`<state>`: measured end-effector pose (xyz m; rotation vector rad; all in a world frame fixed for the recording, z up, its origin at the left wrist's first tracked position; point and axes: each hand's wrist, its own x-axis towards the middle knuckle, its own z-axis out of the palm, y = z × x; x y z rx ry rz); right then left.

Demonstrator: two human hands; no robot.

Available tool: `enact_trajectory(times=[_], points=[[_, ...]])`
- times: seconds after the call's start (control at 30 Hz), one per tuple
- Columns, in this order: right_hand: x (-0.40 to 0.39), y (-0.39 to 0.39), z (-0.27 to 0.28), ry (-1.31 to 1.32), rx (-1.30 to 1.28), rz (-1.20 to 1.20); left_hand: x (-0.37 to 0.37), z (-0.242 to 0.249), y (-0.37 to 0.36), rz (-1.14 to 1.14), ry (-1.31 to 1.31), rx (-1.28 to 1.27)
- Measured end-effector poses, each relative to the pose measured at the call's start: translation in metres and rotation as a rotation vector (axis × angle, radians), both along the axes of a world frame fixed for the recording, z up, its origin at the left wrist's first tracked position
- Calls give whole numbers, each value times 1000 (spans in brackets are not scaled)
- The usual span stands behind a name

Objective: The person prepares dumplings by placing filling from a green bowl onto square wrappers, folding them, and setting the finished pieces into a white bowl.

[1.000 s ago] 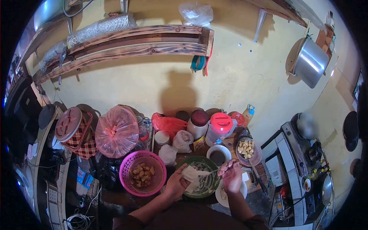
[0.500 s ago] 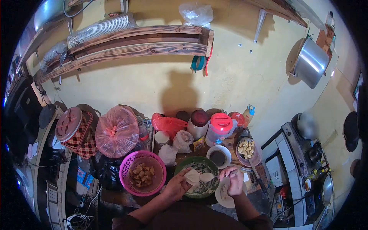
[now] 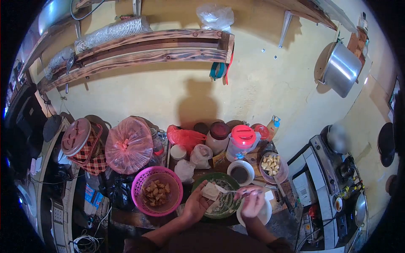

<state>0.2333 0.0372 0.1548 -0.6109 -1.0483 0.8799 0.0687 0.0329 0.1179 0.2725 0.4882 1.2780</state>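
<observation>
My left hand [image 3: 195, 207] holds a pale, flat, squarish piece [image 3: 209, 192], perhaps a wrapper or a slice of tofu, on its fingers above the green bowl [image 3: 235, 180]. White, batter-like paste coats the inside of that bowl. In my right hand [image 3: 253, 203] is a spoon [image 3: 230, 191], its tip at the right edge of the pale piece. Partly hidden under my right hand is a white bowl [image 3: 265, 213]. Just behind stands another white bowl [image 3: 241, 173] of dark liquid.
A pink basket [image 3: 136, 192] of browned chunks is on the left. At right, a bowl [image 3: 283, 173] contains pale cut pieces. Jars, a red-lidded pitcher [image 3: 242, 143] and tied plastic bags [image 3: 128, 145] line the back. A stove [image 3: 333, 168] stands far right.
The spoon has moved left from over the green bowl to the pale piece. My right hand has turned and shifted slightly left. My left hand has tilted, showing more of the piece's face.
</observation>
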Motion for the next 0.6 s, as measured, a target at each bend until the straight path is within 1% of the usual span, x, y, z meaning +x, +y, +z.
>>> enact_trajectory(times=[0.07, 0.1, 0.17, 0.2, 0.23, 0.27, 0.3, 0.37, 0.5, 0.6], points=[[-9, -5, -16, -207, 180, -14, 1, 0, -1, 32, -43, -5], [-12, -6, -20, -207, 181, -14, 2, 0, -2, 39, -23, 36], [-16, -7, -26, -545, 445, -38, 2, -2, -2, 46, -2, 77], [-17, -9, -27, -545, 444, -39, 2, -4, -2, 49, -56, 79], [-18, -11, -26, -651, 481, -22, 2, -5, -1, 52, -110, 81], [-19, -13, -25, -756, 517, -5, 2, -4, -2, 51, -110, 81], [-20, -14, -23, -756, 517, -6, 1, -2, -2, 45, -114, 79], [-21, -17, -20, -747, 495, 89, 1, -2, -1, 37, -117, 77], [-21, -17, -27, -704, 527, 87, -1, -6, 2, 23, -89, 113], [-20, -19, -24, -647, 475, 135, -1, -5, 3, 11, -98, 121]])
